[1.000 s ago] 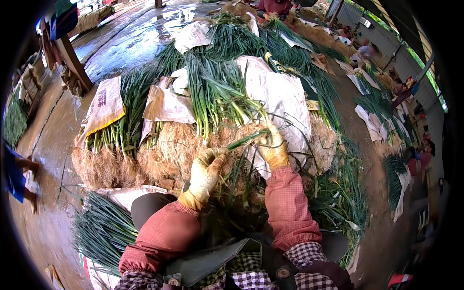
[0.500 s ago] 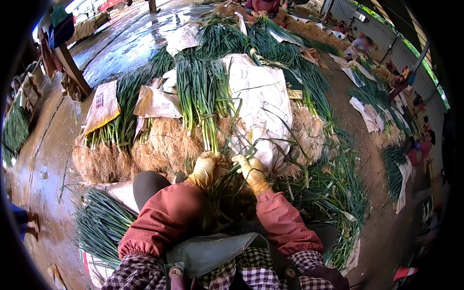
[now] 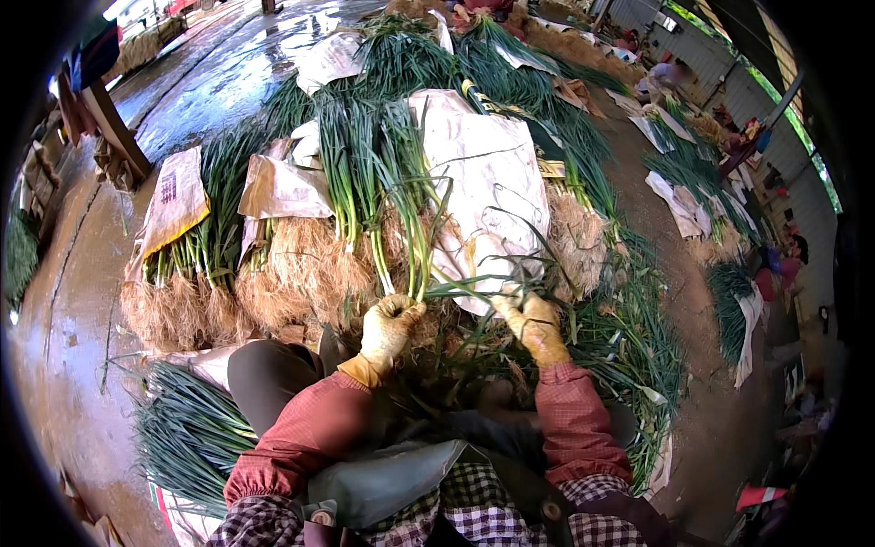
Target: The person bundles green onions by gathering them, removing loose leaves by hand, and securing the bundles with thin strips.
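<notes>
Across the middle of the floor here, tan fibrous root clumps (image 3: 296, 255) lie on the near side of the heap, with long green leafy stalks (image 3: 365, 178) running back from them, a flat white woven sack (image 3: 488, 169) over the right part and a pale, yellow-edged woven sack (image 3: 178, 199) over the left end. Nearer, the yellow-gloved left hand (image 3: 387, 333) is at the stalks' near ends, the yellow-gloved right hand (image 3: 531, 325) to its right, before the white sack. Slender green leaves (image 3: 187, 428) lie bundled near left, loose narrow green leaves (image 3: 633, 374) near right.
</notes>
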{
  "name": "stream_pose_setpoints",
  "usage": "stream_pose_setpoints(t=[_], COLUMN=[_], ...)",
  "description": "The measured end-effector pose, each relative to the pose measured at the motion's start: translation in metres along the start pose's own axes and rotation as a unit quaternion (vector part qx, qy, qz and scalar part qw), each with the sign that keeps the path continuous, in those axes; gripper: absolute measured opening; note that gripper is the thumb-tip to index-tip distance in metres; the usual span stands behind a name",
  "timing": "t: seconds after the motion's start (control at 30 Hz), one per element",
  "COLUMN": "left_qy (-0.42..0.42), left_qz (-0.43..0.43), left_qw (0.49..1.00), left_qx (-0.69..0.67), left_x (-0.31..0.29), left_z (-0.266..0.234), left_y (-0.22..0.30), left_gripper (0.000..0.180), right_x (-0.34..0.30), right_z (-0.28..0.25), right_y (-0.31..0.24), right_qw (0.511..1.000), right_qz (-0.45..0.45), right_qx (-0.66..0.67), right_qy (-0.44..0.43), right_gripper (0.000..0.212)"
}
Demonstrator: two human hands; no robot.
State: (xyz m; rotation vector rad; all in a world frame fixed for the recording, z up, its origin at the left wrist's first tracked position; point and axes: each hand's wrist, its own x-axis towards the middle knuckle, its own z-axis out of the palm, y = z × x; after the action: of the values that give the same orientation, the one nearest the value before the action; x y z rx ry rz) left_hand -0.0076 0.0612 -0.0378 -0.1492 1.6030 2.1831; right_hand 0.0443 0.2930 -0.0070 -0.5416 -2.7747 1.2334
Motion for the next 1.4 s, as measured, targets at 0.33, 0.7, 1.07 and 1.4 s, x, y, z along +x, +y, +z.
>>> stream_pose_setpoints(t=[0.33,0.7,1.07,1.4], left_qy=[-0.073,0.011,0.188,-0.144], left_qz=[-0.034,-0.006,0.093,-0.112], left_qw=[0.991,1.0,0.976,0.961], left_qx=[0.108,0.027,0.053,-0.207], left_x=[-0.013,-0.003,0.017,-0.014], left_z=[-0.023,-0.027,-0.055,-0.027], left_y=[-0.011,-0.018,-0.022,0.001], left_gripper=[0.018,0.019,0.032,0.021], right_x=[0.016,-0.059,0.092,0.044], right_z=[-0.01,0.051,0.199,0.122], right_y=[-0.03,0.116,-0.037,-0.082], right_qw=[0.882,0.921,0.895,0.719], right_qz=[-0.017,0.295,0.01,0.145], right_qx=[0.422,-0.098,0.377,0.608], right_qy=[0.21,-0.235,-0.238,-0.303], right_gripper=[0.016,0.054,0.027,0.02])
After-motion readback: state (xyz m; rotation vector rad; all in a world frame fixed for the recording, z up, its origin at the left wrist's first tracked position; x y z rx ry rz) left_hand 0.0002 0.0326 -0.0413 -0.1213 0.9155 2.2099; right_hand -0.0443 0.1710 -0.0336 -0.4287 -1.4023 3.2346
